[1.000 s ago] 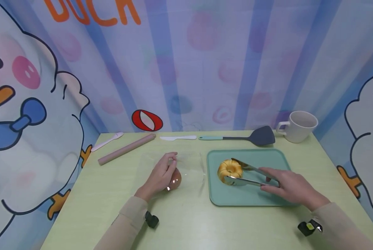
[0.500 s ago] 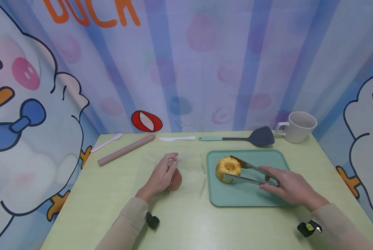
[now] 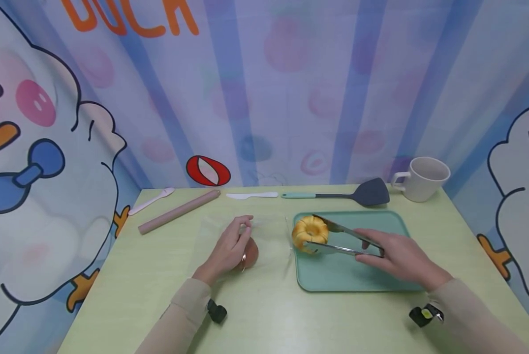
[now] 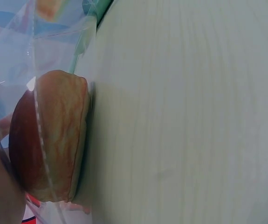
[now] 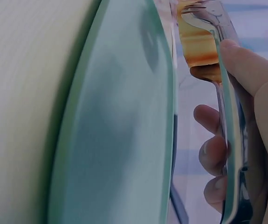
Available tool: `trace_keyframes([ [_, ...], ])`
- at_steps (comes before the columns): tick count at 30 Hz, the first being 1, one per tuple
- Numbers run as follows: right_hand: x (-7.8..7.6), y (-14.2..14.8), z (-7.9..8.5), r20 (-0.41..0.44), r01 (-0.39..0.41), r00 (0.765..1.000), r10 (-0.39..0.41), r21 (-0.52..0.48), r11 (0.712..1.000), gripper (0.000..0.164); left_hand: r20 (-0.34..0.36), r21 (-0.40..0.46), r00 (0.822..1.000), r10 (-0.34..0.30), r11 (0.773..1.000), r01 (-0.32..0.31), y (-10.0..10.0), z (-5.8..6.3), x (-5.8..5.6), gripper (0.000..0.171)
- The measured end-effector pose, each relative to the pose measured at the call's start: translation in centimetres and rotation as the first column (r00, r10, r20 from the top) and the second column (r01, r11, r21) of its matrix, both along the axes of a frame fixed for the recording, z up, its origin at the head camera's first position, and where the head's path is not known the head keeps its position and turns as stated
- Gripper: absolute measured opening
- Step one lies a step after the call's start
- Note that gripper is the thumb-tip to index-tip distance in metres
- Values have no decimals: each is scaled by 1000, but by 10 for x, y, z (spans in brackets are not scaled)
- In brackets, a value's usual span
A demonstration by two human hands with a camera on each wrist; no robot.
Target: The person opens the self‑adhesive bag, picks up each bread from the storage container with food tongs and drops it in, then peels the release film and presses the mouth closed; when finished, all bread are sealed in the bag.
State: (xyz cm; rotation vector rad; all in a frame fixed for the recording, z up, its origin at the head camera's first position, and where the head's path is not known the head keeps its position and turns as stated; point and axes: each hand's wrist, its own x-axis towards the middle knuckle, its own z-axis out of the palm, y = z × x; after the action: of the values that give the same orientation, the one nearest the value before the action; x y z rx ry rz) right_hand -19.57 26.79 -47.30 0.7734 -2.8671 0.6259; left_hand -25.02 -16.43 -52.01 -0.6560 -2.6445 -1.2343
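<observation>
Cartoon-duck curtains (image 3: 264,88) wall off three sides of a pale green bench (image 3: 264,314), so everything sits in a shallow nook facing the person. Biggest on the bench is a teal tray (image 3: 357,275), lying flat to the right of centre. Left of it lies a clear plastic bag (image 3: 264,231), its open edge turned toward the tray's left rim, which seems the reason for keeping it spread there. Along the back edge, well out of the way, lie a pink rolling pin (image 3: 180,210), a dark spatula with a teal handle (image 3: 339,194), a white plastic knife (image 3: 252,195), a white spoon (image 3: 151,200), and a cream mug (image 3: 423,179) at the far right corner.

Over the tray, the right hand (image 3: 401,258) grips metal tongs (image 3: 341,241), fingers curled round both arms and squeezing them narrow. Their tips clamp a golden ring-shaped bun (image 3: 309,232), which sits at the tray's left edge, just beside the bag's mouth; I cannot tell whether it is lifted clear of the tray. The left hand (image 3: 226,250) rests on the bag with fingers curled, pinching the film near the opening, likely to steady it. Under that hand, inside the bag, lies a brown round bun (image 4: 50,135) against the bench.
</observation>
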Motion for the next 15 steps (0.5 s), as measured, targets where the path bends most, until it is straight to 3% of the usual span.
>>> trace_keyframes([
  [9,-8,-33,11,-66,-118,991,118,0,993,58,-11,2,1000,3,1000,-3,-1,1,0,15],
  [15,-13,-48,15,-62,-166,984,165,-10,986,57,-3,-1,1000,15,1000,-15,-1,-1,1,14],
])
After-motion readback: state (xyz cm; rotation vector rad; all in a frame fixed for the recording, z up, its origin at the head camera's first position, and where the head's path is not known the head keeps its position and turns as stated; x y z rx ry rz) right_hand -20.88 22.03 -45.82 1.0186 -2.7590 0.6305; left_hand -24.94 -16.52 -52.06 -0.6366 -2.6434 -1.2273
